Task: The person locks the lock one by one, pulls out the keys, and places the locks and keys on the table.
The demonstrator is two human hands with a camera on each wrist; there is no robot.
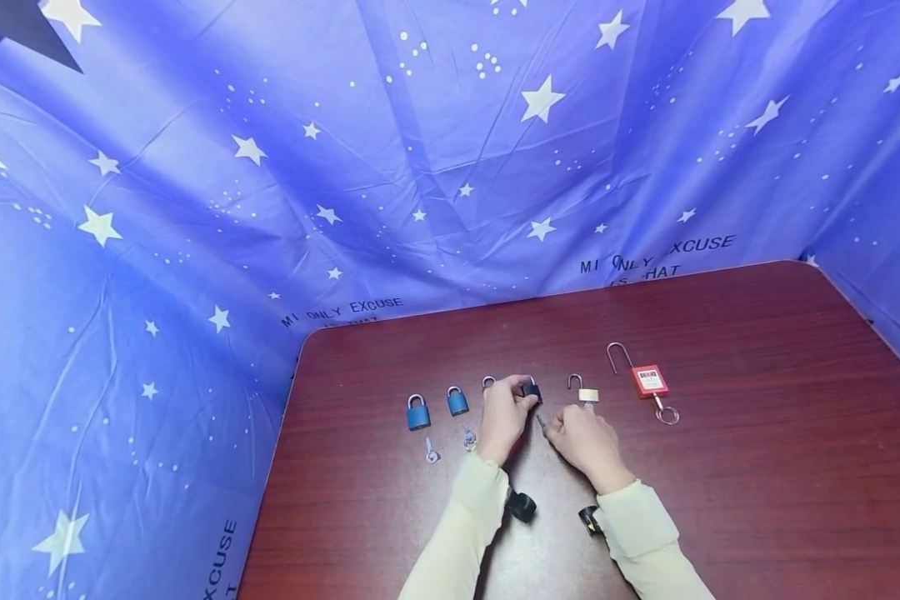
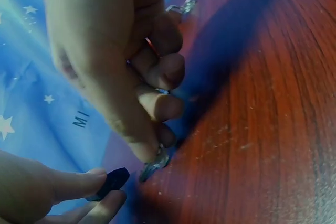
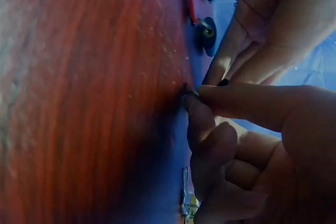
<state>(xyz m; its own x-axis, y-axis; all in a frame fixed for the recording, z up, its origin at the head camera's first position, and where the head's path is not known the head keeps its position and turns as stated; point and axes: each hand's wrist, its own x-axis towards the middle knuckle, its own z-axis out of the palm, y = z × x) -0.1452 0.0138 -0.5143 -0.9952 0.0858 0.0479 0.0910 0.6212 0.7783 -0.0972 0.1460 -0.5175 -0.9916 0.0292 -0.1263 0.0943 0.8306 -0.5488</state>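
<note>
Pinching black padlock (image 1: 532, 391) in left hand (image 1: 504, 419), thumb and fingertips closed on its body. Right hand (image 1: 588, 442) pinches small key (image 1: 541, 421), just beside padlock. From my end, padlock is between blue padlock (image 1: 457, 402) and brass padlock (image 1: 588, 395); I can't tell whether it touches table (image 1: 757, 433).

This looks like a curtained-off booth: star-printed blue fabric (image 1: 435, 108) hangs around a wood-grained table (image 1: 765, 392).
</note>
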